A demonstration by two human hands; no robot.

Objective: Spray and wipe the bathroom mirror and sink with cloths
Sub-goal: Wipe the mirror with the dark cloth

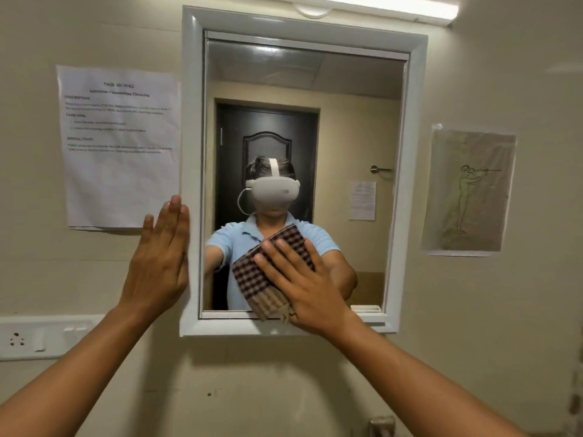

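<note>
A white-framed mirror (347, 137) hangs on the beige wall straight ahead. My right hand (303, 285) lies flat with spread fingers on a folded brown checked cloth (262, 279), pressing it against the lower middle of the glass. The cloth's bottom corner hangs over the lower frame edge. My left hand (161, 257) rests flat with straight fingers against the left side of the frame and the wall beside it. The sink and any spray bottle are out of view.
A printed sheet (120, 146) is taped to the wall left of the mirror, and a drawing (470, 190) hangs to its right. A white socket panel (38, 337) sits low on the left. A tube light (378, 7) runs above. A metal fitting (383, 424) shows at the bottom.
</note>
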